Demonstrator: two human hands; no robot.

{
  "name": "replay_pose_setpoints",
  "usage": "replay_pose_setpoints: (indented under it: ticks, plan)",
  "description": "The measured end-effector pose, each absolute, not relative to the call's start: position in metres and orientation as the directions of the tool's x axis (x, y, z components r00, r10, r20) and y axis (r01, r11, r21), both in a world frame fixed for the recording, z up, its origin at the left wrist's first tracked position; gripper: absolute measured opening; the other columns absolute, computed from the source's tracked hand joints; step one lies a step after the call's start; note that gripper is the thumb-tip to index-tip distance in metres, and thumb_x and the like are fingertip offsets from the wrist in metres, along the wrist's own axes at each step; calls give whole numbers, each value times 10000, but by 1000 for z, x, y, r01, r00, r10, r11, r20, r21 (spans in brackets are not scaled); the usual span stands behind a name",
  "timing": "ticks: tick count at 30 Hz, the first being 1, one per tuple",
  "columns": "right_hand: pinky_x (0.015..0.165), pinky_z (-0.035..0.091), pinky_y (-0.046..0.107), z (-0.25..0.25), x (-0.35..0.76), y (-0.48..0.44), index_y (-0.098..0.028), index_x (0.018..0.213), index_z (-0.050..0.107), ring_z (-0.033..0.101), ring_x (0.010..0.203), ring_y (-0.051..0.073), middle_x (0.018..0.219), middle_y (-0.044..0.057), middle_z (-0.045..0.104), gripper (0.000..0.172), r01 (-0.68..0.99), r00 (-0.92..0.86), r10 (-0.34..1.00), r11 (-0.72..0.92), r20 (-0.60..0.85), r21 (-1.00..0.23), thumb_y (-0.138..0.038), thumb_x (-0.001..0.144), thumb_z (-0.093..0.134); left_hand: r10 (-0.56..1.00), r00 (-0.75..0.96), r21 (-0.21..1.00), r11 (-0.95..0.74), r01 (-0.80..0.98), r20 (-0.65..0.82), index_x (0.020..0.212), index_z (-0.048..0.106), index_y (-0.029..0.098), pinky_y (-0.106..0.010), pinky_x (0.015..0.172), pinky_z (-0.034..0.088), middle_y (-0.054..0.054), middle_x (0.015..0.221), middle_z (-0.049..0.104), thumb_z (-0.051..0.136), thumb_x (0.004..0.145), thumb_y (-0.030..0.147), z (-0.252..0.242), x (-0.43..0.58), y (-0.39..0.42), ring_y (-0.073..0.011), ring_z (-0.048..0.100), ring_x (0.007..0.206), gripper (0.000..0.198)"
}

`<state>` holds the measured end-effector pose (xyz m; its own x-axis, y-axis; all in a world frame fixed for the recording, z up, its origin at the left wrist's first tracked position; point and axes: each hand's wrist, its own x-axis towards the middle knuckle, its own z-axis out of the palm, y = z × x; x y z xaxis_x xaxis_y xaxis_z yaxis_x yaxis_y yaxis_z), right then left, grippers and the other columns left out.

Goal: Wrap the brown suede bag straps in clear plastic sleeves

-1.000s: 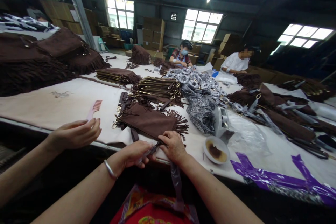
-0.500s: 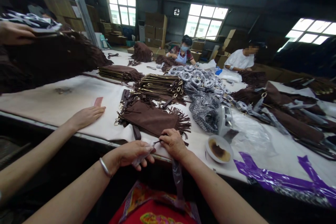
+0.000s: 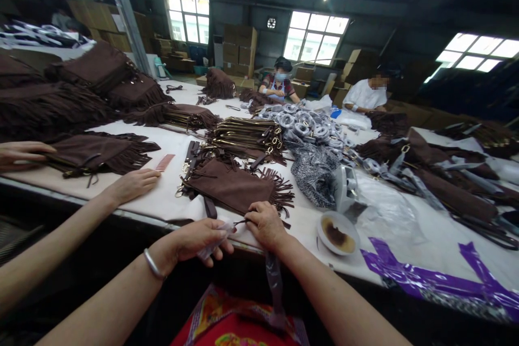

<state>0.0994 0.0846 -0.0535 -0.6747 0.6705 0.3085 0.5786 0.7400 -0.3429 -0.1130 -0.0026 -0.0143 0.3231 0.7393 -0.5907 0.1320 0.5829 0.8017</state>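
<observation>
At the table's near edge [image 3: 303,230], the left hand [image 3: 197,239], thumb uppermost and fingers loosely curled, grips clear plastic [image 3: 207,247]. The right hand [image 3: 265,225], back upward, pinches a thin dark strap [image 3: 239,222] spanning the 2, just beside the brown fringed bag [image 3: 235,185] lying by that edge.

A long table [image 3: 174,143] with a pale covering; near its front edge a brown fringed bag [image 3: 233,183] lies flat, with a stack of gold-edged brown pouches [image 3: 243,134] just behind; leftward, a comb [image 3: 165,162], another fringed piece [image 3: 101,151] and a large brown heap [image 3: 91,67]; rightward, plastic-wrapped coils [image 3: 302,125], speckled cloth [image 3: 312,175], a stained white bowl [image 3: 327,247], clear plastic [image 3: 391,208] and shiny purple wrapping [image 3: 430,274]
</observation>
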Motion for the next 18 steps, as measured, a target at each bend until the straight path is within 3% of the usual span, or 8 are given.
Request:
replay_pose_setpoints:
  ticks: [10,18]
  plan:
    - [833,348,340,-51,98,85,-287,931,735,486,983,211,1051,19,634,153,605,-676,684,727,273,-325,-277,796,663,746,317,810,555,190,-585,1080,579,186,-214,468,478,-86,951,684,628,717,586,-12,-112,-5,-123,580,605,542]
    - [833,347,345,-50,96,84,-282,896,739,485,980,210,1032,18,634,134,612,-669,692,720,270,-327,-273,789,659,805,204,794,444,416,-557,977,584,174,-223,444,492,-92,921,660,476,774,666,-11,-106,-4,-145,591,615,544]
